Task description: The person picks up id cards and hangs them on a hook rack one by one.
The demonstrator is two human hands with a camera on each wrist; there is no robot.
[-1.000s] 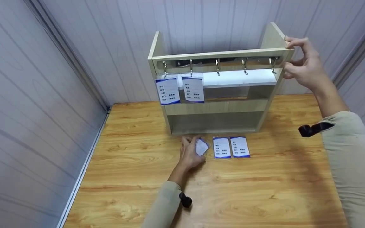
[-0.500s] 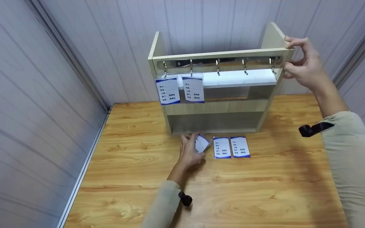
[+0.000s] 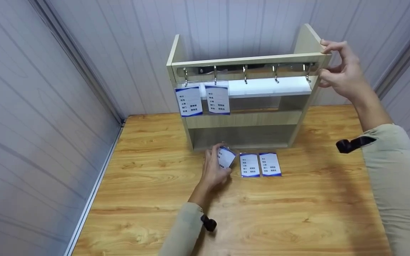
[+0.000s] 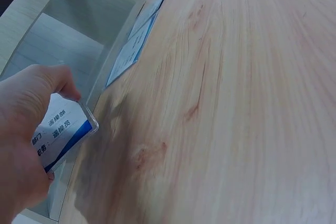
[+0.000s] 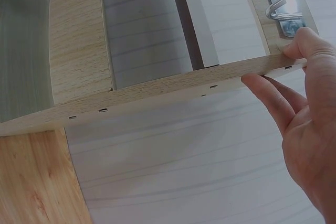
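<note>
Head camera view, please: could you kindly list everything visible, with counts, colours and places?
Light wooden shelf rack: one, pale beige, upright at the back of the table.
Metal hooks: five, silver, in a row under the rack's top rail.
Hanging white-and-blue badge cards: two, on the two leftmost hooks.
Flat white-and-blue badge cards: two, side by side on the table before the rack.
Lifted white-and-blue badge card: one, tilted, in the left hand.
Wooden table: one, honey-coloured grain.
Panelled walls: pale grey, around the table.
Left hand: pinches the lifted card; beige sleeve.
Right hand: grips the rack's top right corner; beige sleeve.
</note>
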